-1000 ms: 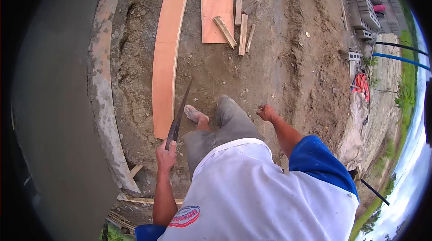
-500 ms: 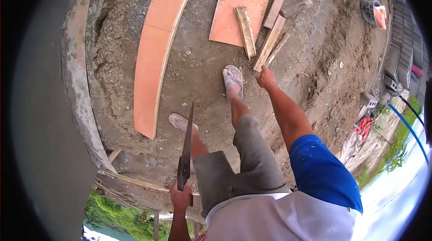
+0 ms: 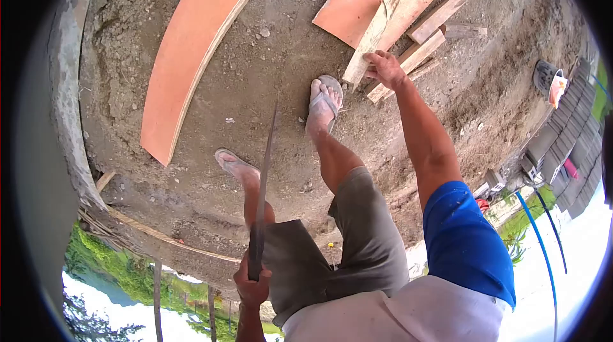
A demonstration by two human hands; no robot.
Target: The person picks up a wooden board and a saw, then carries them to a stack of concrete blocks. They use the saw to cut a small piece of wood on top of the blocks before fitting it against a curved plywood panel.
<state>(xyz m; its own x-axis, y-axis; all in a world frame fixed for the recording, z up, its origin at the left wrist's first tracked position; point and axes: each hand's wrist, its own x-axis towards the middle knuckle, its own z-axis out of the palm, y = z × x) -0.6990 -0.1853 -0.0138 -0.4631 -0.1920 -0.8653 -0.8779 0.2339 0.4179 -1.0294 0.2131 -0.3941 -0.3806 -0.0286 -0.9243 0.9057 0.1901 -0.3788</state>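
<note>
My left hand [image 3: 253, 283] is closed round the handle of a handsaw [image 3: 265, 182], whose narrow blade points up and away in front of my leg. At the upper middle, my right hand [image 3: 385, 68] grips the near part of a short wooden block [image 3: 371, 38] at its right edge, thumb and fingertips on it. The block's far end overlaps an orange plywood sheet [image 3: 345, 13]. Just right of the hand lie more wood offcuts [image 3: 440, 15], partly overlapping one another on the dirt.
A long curved plywood strip [image 3: 182, 61] lies on the dirt at left, beside a concrete edge [image 3: 67, 93]. My sandalled feet [image 3: 324, 104] stand between strip and offcuts. At right are a bucket [image 3: 547, 79], stacked grey blocks [image 3: 565, 131] and a blue hose [image 3: 539, 233].
My right hand has moved from a stick among the offcuts to the short block, which has turned to show a broad pale face. The view has shifted; the saw stays in my left hand.
</note>
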